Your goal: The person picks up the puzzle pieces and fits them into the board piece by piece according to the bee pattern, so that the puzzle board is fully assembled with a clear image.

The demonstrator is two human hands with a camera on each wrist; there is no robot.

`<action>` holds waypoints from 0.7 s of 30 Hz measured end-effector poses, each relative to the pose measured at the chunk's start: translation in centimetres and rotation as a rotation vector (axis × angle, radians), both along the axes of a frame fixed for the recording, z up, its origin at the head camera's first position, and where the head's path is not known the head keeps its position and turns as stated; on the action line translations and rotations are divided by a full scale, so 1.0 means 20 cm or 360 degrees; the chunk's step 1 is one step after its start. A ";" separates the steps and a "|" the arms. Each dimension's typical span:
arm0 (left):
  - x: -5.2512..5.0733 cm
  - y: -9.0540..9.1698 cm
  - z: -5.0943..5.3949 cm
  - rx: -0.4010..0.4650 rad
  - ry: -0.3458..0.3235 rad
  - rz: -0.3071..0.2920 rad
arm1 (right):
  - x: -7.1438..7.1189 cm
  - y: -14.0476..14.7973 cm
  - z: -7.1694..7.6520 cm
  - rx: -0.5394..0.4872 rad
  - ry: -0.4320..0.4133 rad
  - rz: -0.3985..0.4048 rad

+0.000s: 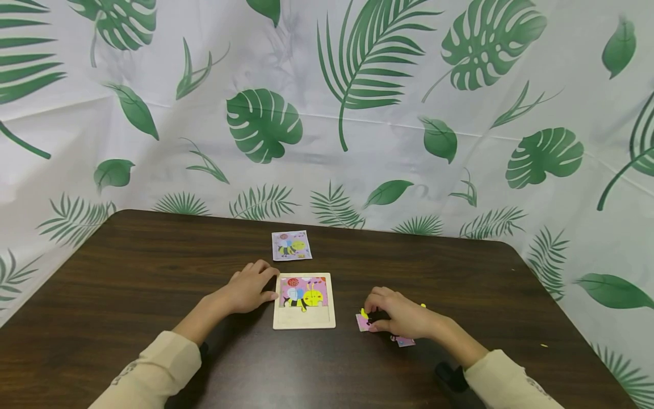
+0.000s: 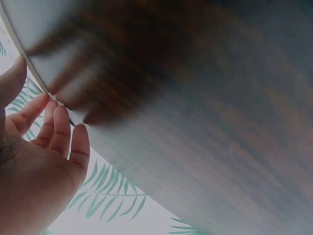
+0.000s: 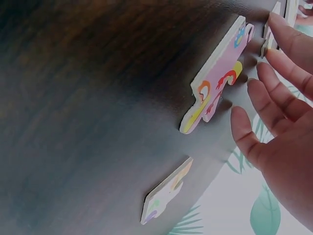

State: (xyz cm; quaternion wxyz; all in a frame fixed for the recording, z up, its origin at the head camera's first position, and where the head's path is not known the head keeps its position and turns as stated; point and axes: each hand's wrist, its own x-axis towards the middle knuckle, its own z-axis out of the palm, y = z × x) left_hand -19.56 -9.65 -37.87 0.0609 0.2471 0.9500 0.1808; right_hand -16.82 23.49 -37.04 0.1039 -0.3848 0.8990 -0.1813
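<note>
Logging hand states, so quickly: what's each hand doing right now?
Left hand: open, touching the left side of the puzzle frame.
Right hand: closed, pinching a puzzle piece.

No word, number or brand can be read. Dark marks (image 1: 124,373) stand on the left sleeve (image 1: 171,359), left of the puzzle (image 1: 304,319), and on the right sleeve (image 1: 493,378), right of it, too small to tell whether they are letters. Any lettering on the card (image 1: 291,246) beyond the puzzle is too small.
</note>
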 end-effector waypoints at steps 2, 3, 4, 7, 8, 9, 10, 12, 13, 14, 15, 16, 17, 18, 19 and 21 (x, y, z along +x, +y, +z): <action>0.00 0.00 0.00 0.0000 -0.0001 -0.0002 | 0.00 0.00 0.00 -0.0005 0.0007 -0.0001; 0.00 0.00 0.00 0.0002 -0.0003 -0.0002 | 0.00 0.00 0.00 -0.0007 0.0010 -0.0001; 0.00 0.00 0.00 0.0002 -0.0004 -0.0002 | 0.00 0.00 0.00 -0.0011 0.0013 -0.0001; 0.00 0.00 0.00 0.0004 -0.0008 0.0001 | 0.00 0.00 0.00 -0.0018 0.0030 0.0006; 0.00 0.00 0.00 0.0005 -0.0008 0.0001 | 0.00 0.00 0.00 -0.0019 0.0036 0.0007; 0.00 0.00 0.00 0.0005 -0.0009 0.0001 | 0.00 0.00 0.00 -0.0018 0.0042 0.0010; 0.00 0.00 0.00 0.0004 -0.0008 0.0002 | 0.00 0.00 0.00 -0.0017 0.0045 0.0011; 0.00 0.00 0.01 0.0005 -0.0005 0.0001 | -0.01 0.00 0.00 -0.0020 0.0047 0.0012; 0.00 0.00 0.01 0.0006 -0.0005 0.0002 | -0.01 0.00 0.00 -0.0022 0.0043 0.0012; 0.00 0.00 0.01 0.0008 -0.0005 0.0001 | -0.01 0.00 0.00 -0.0024 0.0040 0.0011; 0.00 0.00 0.01 0.0009 -0.0004 0.0001 | -0.01 0.00 0.00 -0.0026 0.0036 0.0009; 0.00 0.00 0.01 0.0010 -0.0004 0.0000 | -0.01 0.00 0.00 -0.0028 0.0031 0.0008; 0.00 0.00 0.01 0.0012 -0.0003 0.0000 | -0.01 0.00 -0.01 -0.0028 0.0028 0.0007; 0.00 0.00 0.01 0.0014 -0.0003 -0.0001 | -0.01 0.00 -0.01 -0.0028 0.0025 0.0005; 0.01 0.00 0.01 0.0016 -0.0004 -0.0001 | -0.01 0.00 0.00 -0.0032 0.0020 0.0004; 0.01 0.01 0.02 0.0016 -0.0002 -0.0001 | -0.01 0.01 0.00 -0.0045 0.0014 0.0002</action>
